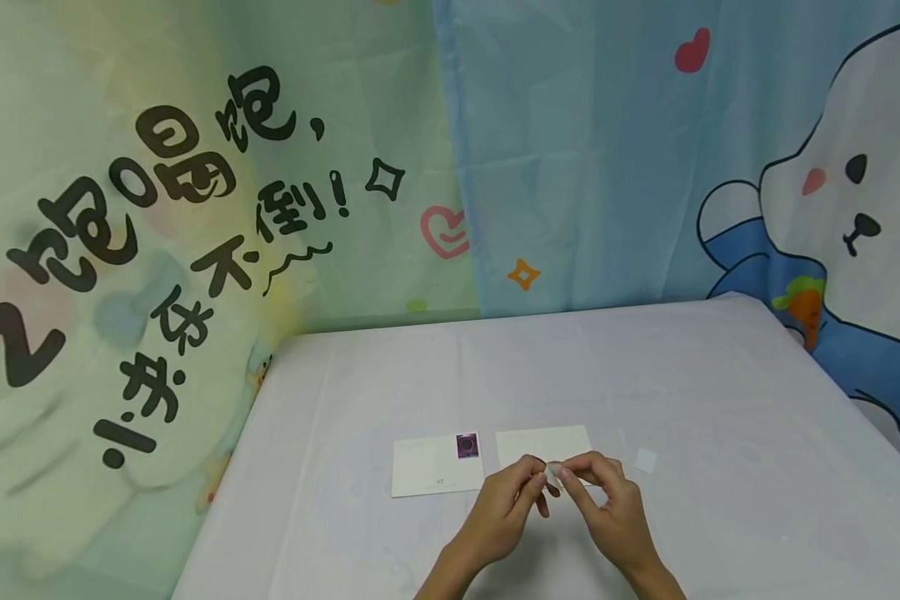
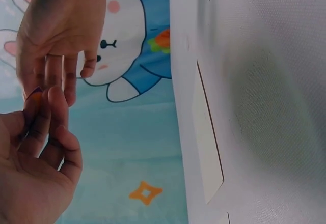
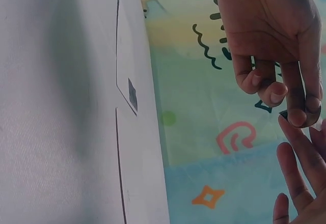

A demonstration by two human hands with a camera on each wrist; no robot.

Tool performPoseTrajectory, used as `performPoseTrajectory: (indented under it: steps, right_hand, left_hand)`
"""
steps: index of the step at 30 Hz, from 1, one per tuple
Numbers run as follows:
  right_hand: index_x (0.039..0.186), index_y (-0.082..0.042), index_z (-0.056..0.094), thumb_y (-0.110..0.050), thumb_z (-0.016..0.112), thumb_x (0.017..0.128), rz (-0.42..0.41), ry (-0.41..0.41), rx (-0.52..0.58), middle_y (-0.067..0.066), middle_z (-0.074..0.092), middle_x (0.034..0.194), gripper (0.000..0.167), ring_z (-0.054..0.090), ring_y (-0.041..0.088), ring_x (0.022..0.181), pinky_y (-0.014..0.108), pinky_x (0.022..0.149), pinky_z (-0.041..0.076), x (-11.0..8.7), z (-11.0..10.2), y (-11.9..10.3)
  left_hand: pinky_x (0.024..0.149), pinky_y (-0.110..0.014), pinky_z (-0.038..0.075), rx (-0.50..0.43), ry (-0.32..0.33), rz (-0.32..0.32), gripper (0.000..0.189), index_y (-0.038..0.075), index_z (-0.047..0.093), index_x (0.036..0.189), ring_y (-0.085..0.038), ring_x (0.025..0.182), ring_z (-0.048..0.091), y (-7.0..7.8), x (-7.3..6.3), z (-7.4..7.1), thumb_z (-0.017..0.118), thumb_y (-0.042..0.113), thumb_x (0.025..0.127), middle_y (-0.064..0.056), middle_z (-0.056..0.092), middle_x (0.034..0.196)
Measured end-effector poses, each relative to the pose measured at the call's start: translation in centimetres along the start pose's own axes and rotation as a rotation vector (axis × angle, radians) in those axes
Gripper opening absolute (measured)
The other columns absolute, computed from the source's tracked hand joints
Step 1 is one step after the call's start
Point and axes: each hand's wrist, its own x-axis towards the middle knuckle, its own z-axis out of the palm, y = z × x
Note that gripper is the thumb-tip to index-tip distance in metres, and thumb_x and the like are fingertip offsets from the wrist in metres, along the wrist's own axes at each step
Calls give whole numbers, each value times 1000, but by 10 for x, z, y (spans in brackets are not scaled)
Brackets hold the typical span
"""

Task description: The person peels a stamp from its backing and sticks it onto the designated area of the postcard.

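- Risk: the small piece (image 1: 553,469) could crease or tear if the two hands pull unevenly; were it sticky, it might cling to a fingertip.
- Left hand (image 1: 500,510): fingers bent inward — grip nearly closed, thumb and finger pinching the piece.
- Right hand (image 1: 613,508): roughly mirrored pose; grip likewise narrow, pinching the piece from the right.
- Position: the piece is held off the table (image 1: 720,392), overlapping the right card (image 1: 542,440) in the head view.
- Surroundings: the left card (image 1: 426,468) bears a purple stamp (image 1: 467,446) at its far right corner; a pale square (image 1: 646,460) lies right of the right card.
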Motion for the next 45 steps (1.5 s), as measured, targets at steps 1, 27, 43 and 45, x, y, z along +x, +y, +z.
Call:
performPoseTrajectory:
  steps: [1, 27, 43, 45]
  right_hand:
    - [84, -11, 63, 12, 66, 76, 26, 1, 7, -3, 68, 82, 24, 57, 8, 85, 19, 79, 35, -1, 1, 3]
    - [95, 7, 58, -18, 54, 94, 588, 66, 397, 15, 67, 77, 26, 58, 14, 78, 25, 73, 39, 4, -5, 15]
    - [106, 10, 55, -25, 61, 89, 606, 208, 585, 20, 64, 91, 39, 62, 26, 83, 26, 77, 47, -19, -2, 111]
    - [107, 10, 56, -26, 63, 88, 625, 246, 550, 20, 63, 91, 41, 63, 25, 83, 25, 75, 46, -18, -7, 113]
  left_hand:
    - [63, -15, 44, 0, 0, 0, 18, 11, 51, 98, 7, 65, 54, 0, 0, 0, 33, 16, 101, 3, 63, 86]
    - [61, -14, 42, -1, -24, -15, 19, 13, 53, 99, 5, 67, 54, 0, -1, 1, 35, 18, 101, 5, 60, 66]
    - [62, -16, 43, 2, 26, 30, 14, 7, 52, 94, 1, 63, 58, 1, 1, 3, 39, 4, 98, -2, 54, 85]
    - [62, -16, 43, -3, 27, 27, 14, 7, 52, 94, 1, 63, 58, 1, 0, 3, 39, 4, 98, -2, 54, 86]
